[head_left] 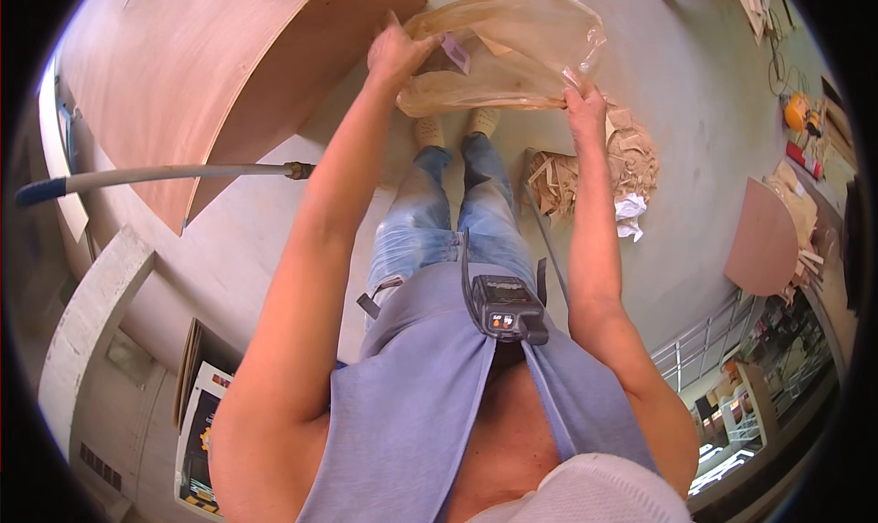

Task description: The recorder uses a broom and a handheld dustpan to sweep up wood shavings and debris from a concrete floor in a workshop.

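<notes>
A large see-through yellowish plastic bag (540,16) is stretched out in front of me, its mouth spread into a wide loop. My left hand (400,55) grips the rim on the left side, the thumb pointing in toward the opening. On the right, my right hand (586,113) pinches the near edge of the bag. Inside or behind the clear film a small pinkish-white piece (455,54) shows. Just below my right hand, a heap of crumpled brown paper-like scraps (633,153) lies on the floor, with crumpled white paper (630,212) at its near side.
A big curved plywood panel (302,52) stands at the left. A pole with a blue end (165,174) leans across beside it. A container of brown scraps (552,180) sits near my feet. At the right are a rounded board (765,240) and an orange-yellow tool (797,112).
</notes>
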Action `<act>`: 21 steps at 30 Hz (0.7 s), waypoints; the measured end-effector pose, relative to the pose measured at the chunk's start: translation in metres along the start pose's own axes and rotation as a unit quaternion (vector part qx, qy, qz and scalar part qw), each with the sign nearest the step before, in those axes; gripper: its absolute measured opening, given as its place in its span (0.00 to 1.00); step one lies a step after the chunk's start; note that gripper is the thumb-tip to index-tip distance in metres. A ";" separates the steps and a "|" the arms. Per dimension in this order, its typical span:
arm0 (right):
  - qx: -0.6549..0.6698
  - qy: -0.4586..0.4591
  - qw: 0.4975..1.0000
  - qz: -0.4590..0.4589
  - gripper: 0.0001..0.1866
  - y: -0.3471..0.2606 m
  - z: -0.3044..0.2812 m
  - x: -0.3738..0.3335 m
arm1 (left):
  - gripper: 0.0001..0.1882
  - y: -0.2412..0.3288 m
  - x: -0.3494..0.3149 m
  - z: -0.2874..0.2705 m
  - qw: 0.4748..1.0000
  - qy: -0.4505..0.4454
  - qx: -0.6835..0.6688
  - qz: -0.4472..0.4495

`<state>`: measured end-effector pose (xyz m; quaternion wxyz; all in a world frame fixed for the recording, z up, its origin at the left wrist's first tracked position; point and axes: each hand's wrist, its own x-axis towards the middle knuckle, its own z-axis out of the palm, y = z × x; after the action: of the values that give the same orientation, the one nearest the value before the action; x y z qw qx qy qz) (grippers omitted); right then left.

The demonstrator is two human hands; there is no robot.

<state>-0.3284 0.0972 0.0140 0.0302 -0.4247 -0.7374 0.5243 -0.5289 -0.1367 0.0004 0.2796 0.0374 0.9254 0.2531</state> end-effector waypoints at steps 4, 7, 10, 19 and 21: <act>-0.018 -0.003 1.000 -0.004 0.19 -0.004 0.002 -0.003 | 0.37 -0.025 0.050 0.031 0.998 -0.013 0.011 0.060; -0.154 0.051 0.986 0.030 0.20 0.003 -0.029 -0.006 | 0.25 0.007 0.044 0.057 0.989 -0.076 -0.097 0.085; -0.289 0.096 0.951 0.058 0.20 -0.006 -0.047 -0.006 | 0.21 0.036 0.034 0.050 0.981 -0.028 -0.170 0.086; -0.411 -0.166 0.878 -0.180 0.14 -0.060 0.050 0.028 | 0.18 0.011 0.038 0.030 0.943 0.054 -0.320 0.068; -0.433 -0.322 0.834 -0.115 0.13 -0.031 0.093 0.075 | 0.17 0.011 0.030 0.031 0.953 0.045 -0.290 0.077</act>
<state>-0.4402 0.0743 -0.0326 -0.3355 -0.1136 -0.9009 0.2507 -0.5385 -0.1073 -0.0313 0.2161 0.0140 0.8181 0.5328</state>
